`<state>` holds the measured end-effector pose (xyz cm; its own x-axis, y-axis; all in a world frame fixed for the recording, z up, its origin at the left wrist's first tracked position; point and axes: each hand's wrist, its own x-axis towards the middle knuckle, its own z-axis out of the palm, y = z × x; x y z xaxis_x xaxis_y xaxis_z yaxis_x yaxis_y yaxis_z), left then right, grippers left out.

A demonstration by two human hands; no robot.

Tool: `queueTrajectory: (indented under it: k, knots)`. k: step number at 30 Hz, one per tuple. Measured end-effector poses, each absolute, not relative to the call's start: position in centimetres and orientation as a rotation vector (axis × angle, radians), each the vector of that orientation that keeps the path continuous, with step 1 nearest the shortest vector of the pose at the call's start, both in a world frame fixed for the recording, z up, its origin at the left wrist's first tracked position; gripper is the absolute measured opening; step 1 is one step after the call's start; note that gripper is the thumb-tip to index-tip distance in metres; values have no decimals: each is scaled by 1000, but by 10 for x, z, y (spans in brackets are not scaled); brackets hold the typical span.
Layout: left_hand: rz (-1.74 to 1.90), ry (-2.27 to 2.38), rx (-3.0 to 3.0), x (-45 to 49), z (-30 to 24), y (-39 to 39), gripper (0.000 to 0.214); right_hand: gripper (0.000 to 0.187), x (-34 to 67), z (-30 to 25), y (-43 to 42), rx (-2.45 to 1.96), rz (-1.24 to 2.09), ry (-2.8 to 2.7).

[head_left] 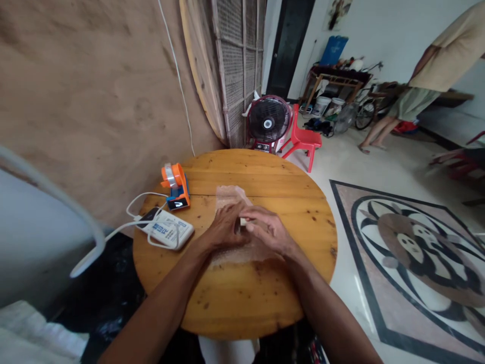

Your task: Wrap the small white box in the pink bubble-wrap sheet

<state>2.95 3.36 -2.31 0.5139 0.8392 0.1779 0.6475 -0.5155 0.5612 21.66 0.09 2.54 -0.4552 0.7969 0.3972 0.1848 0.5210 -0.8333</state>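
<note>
A sheet of clear wrap (235, 255), which looks like bubble wrap, lies on the round wooden table (220, 306). Both my hands are over its middle. My right hand (270, 227) is closed, pinching a small pale block-like piece (243, 222) between thumb and fingers. From the other side, my left hand (228, 226) curls in against the same spot, its fingers bent and partly hidden; what lies under them I cannot make out. To the left stands an orange and blue tape dispenser (182, 189) with a roll of clear tape (170, 176).
A white box-shaped device (172, 230) with looped white cables sits at the table's left edge by the wall. Beyond the table are a floor fan (268, 121) and a red plastic chair (303, 135). Another person (435, 65) stands at the far right.
</note>
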Motion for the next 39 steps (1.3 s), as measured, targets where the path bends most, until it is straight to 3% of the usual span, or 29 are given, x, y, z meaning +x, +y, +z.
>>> queueTrajectory:
  k: [6,12,26,34,39]
  knots:
    - [544,1199,2355,26,-29,36,110,51,228,1,26,-1270,599,-2023]
    - [530,1210,2381,26,-29,35,113,56,239,-11,38,-1539,328,-1928]
    - [447,1230,2386,25,-27,35,109,30,241,-17,43,-2033,-103,-2042]
    - [449,1222,2371,24,-26,36,109,30,238,-13,44,-1979,-198,-2131]
    - [462,1235,2381,23,-26,37,112,27,235,-10,41,-2057,-80,-2070]
